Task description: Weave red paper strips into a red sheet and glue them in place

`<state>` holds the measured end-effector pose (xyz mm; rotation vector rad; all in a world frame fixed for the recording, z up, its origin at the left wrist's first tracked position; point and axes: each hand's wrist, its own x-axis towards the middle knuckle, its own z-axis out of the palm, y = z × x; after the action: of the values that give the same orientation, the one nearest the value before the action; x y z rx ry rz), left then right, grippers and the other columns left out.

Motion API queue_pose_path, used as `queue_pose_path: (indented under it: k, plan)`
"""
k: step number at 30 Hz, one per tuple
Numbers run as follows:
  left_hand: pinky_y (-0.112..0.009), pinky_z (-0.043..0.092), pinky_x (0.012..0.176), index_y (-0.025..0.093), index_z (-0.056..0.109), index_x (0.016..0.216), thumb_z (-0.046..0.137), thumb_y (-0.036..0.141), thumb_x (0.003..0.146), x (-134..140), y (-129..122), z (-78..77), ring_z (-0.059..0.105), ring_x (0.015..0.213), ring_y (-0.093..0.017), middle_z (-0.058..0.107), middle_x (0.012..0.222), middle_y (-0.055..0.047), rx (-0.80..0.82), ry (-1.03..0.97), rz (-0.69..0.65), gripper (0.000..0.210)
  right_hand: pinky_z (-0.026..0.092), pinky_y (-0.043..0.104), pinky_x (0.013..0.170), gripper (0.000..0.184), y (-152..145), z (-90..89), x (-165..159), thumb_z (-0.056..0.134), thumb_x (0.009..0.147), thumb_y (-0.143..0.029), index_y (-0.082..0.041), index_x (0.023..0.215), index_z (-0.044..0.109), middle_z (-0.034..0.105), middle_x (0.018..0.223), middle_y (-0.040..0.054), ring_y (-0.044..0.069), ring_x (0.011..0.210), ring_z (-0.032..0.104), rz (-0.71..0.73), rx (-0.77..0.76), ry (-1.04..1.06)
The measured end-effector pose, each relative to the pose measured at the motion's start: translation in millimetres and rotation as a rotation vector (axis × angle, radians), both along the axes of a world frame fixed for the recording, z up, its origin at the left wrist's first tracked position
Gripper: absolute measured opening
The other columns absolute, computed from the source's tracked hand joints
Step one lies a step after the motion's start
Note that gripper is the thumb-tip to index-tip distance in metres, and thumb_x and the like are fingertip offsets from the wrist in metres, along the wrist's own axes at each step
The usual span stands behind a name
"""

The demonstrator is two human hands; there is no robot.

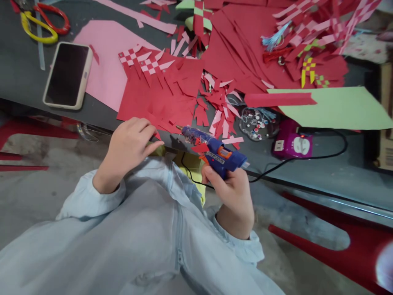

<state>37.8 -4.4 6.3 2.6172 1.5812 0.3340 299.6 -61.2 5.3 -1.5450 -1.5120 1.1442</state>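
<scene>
My right hand (235,190) is wrapped round the handle of a blue hot glue gun (225,157), its nozzle pointing left over the table edge. Bits of red paper and strings of glue cling to its barrel. My left hand (130,141) rests at the table's front edge by a red paper sheet (132,100), thumb apart from the loosely bent fingers; the fingertips are partly hidden and no held thing shows. On that sheet lie red and pink checkered woven paper pieces (150,65). Red and pink paper scraps (219,98) are heaped just beyond the glue gun.
A phone (66,76) lies left on pink paper (106,35), near yellow-and-red-handled scissors (39,37). To the right are a dish of small beads (256,125), a purple power socket (291,141) with a black cord, and green paper (334,108). Red stools (353,241) stand below.
</scene>
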Motion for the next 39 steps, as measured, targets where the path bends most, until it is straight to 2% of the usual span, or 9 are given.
queue_pose_path:
  k: [6,10,16,21,26,33,39]
  plan:
    - [-0.042,0.05,0.078,0.02,0.069,0.094,0.043,0.041,0.102,4.0,0.6,3.3,0.065,0.09,-0.027,0.071,0.095,-0.01,0.002,0.023,0.027,0.034,0.042,0.027,0.048,0.031,-2.2,-2.9,1.4,0.067,0.082,-0.037,-0.02,0.06,0.054,0.052,0.05,-0.0035,0.011,0.047,0.049,-0.008,-0.025,0.006]
    - [-0.043,0.05,0.079,0.02,0.07,0.093,0.039,0.034,0.102,4.5,0.7,2.7,0.064,0.09,-0.027,0.07,0.096,-0.011,-0.003,0.037,0.013,0.036,0.041,0.027,0.048,0.033,-2.6,-4.5,1.2,0.067,0.082,-0.04,-0.021,0.06,0.052,0.052,0.049,-0.0036,0.011,0.047,0.049,-0.013,-0.063,0.03]
    - [-0.038,0.048,0.078,0.019,0.066,0.092,0.04,0.033,0.103,1.8,0.8,2.8,0.063,0.088,-0.023,0.07,0.091,-0.008,0.004,-0.022,0.062,0.032,0.037,0.027,0.047,0.039,-1.0,-3.2,-2.4,0.066,0.082,-0.044,-0.022,0.055,0.048,0.05,0.047,-0.002,0.012,0.045,0.047,0.041,-0.155,0.002]
    - [-0.035,0.046,0.073,0.02,0.064,0.096,0.042,0.036,0.103,-1.8,1.9,7.1,0.061,0.084,-0.021,0.069,0.087,-0.005,-0.065,-0.069,0.144,0.029,0.037,0.026,0.049,0.034,2.8,0.5,-14.1,0.06,0.089,-0.044,-0.022,0.065,0.051,0.052,0.053,-0.0028,0.011,0.049,0.046,0.172,-0.123,-0.006]
    - [-0.035,0.046,0.074,0.023,0.064,0.096,0.04,0.036,0.104,-2.3,2.1,7.8,0.061,0.084,-0.019,0.07,0.088,-0.004,-0.111,-0.141,0.16,0.029,0.039,0.027,0.053,0.031,6.4,2.4,-26.4,0.056,0.093,-0.044,-0.023,0.071,0.049,0.054,0.057,-0.0031,0.013,0.054,0.051,0.262,-0.101,-0.065]
    - [-0.034,0.046,0.074,0.023,0.064,0.094,0.037,0.038,0.103,-3.3,1.9,2.7,0.064,0.082,-0.021,0.07,0.086,-0.005,-0.096,-0.177,0.164,0.032,0.04,0.029,0.055,0.031,8.4,5.9,-31.6,0.054,0.095,-0.046,-0.024,0.074,0.05,0.058,0.059,-0.0017,0.016,0.055,0.055,0.274,-0.119,-0.166]
    - [-0.034,0.047,0.08,0.023,0.065,0.096,0.036,0.039,0.103,-5.3,1.9,-1.1,0.066,0.089,-0.022,0.071,0.091,-0.005,-0.103,-0.202,0.139,0.033,0.04,0.03,0.056,0.031,10.1,13.6,-34.5,0.05,0.094,-0.048,-0.024,0.074,0.048,0.058,0.058,-0.0001,0.017,0.052,0.054,0.294,-0.149,-0.263]
